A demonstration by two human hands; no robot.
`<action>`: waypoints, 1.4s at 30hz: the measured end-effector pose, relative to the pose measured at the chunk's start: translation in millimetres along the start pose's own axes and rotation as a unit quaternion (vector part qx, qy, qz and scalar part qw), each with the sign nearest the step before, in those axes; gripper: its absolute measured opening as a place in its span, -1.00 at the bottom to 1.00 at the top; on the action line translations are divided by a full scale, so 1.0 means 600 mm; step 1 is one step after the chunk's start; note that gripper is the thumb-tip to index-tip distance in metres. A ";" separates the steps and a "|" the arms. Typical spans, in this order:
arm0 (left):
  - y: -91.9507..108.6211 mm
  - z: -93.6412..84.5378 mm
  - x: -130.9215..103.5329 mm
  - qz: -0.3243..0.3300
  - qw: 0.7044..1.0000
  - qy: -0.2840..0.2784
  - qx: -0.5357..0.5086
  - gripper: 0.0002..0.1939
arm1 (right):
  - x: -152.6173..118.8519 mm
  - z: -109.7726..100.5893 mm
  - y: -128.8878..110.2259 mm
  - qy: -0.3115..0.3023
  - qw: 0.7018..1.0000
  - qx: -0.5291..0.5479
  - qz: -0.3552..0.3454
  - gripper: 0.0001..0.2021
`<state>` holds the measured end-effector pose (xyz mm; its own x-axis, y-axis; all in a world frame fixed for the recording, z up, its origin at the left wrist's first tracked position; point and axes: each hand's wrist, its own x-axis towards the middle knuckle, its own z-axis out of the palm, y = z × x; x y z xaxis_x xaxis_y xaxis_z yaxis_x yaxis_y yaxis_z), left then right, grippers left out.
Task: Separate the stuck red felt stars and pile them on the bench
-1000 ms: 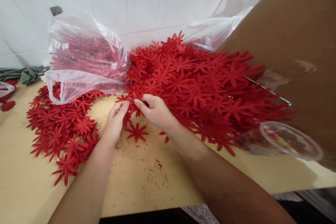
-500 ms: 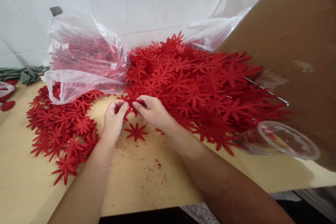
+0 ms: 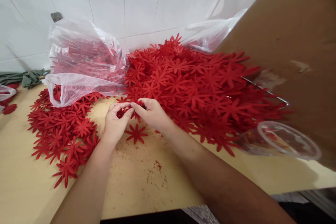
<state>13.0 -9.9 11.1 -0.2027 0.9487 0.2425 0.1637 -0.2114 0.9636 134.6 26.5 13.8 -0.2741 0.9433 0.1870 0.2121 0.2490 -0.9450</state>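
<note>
My left hand (image 3: 115, 121) and my right hand (image 3: 153, 113) meet over the table, fingertips pressed together on a red artificial flower (image 3: 121, 113). Most of that flower is hidden behind the fingers. Just below them, a single red petal piece (image 3: 136, 134) with long narrow petals lies flat. To the right of my right hand rises a large heap of similar red flower pieces (image 3: 194, 84). A smaller heap of red flower pieces (image 3: 60, 129) spreads left of my left hand.
A clear plastic bag (image 3: 84, 52) filled with red pieces stands against the tiled wall (image 3: 147, 3). At right are a clear plastic container (image 3: 288, 140) on its side and a brown board (image 3: 296, 52). Green cloth-like material (image 3: 28, 78) lies far left. Red scraps (image 3: 158, 165) dot the table.
My fingertips have come together, with my left fingers now touching my right thumb. The flower, spread between them before, is now mostly covered by my fingers.
</note>
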 end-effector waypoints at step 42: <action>-0.005 -0.017 0.012 -0.228 0.926 0.088 -0.287 -0.66 | 0.017 -0.036 0.007 0.039 0.982 0.177 0.045 -0.62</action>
<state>1.5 -4.6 11.1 -0.2863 0.9282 -0.2375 -0.5079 0.0631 0.8591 153.3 42.2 17.4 -0.1940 0.9754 0.1048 -0.1110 0.0843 -0.9902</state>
